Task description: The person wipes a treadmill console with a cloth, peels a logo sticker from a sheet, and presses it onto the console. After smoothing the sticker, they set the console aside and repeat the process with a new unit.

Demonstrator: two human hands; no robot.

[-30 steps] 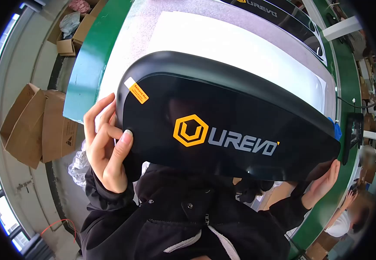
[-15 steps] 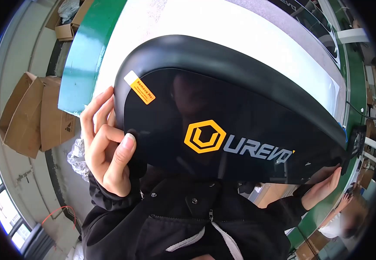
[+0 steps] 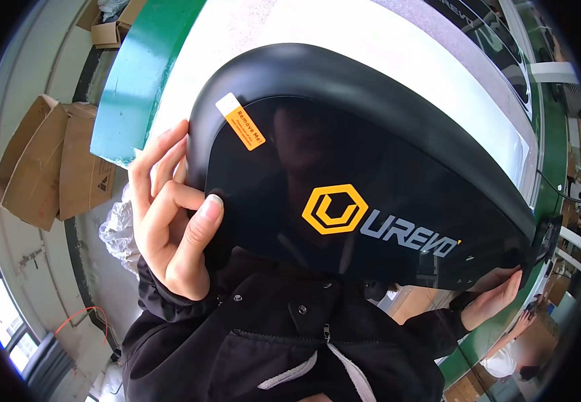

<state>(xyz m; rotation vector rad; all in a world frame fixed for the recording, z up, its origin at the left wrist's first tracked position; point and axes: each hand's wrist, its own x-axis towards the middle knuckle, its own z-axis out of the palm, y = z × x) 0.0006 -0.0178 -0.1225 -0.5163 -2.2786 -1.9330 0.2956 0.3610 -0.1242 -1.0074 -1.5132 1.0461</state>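
A large black cover (image 3: 290, 154) with a glossy face and rounded rim is held up in front of my chest. On its face are a yellow hexagon logo (image 3: 335, 209) and grey UREVO lettering (image 3: 409, 234). A "Remove Me" sticker (image 3: 241, 122) sits at the upper left of the face. My left hand (image 3: 173, 228) grips the left end, thumb on the front and fingers along the edge. At the lower right end, my right hand (image 3: 495, 299) holds the cover; some of its fingers are hidden behind it.
Behind the cover lies a white-topped table (image 3: 398, 50) with a green edge (image 3: 136, 80). Cardboard boxes (image 3: 42, 161) and clear plastic wrapping (image 3: 119, 231) are on the left. More black panels (image 3: 488, 30) lie at the upper right. Another person (image 3: 515, 352) is at the lower right.
The cover has shifted slightly right in view, its left end a little higher and its lower right end a little lower. Both hands keep their hold.
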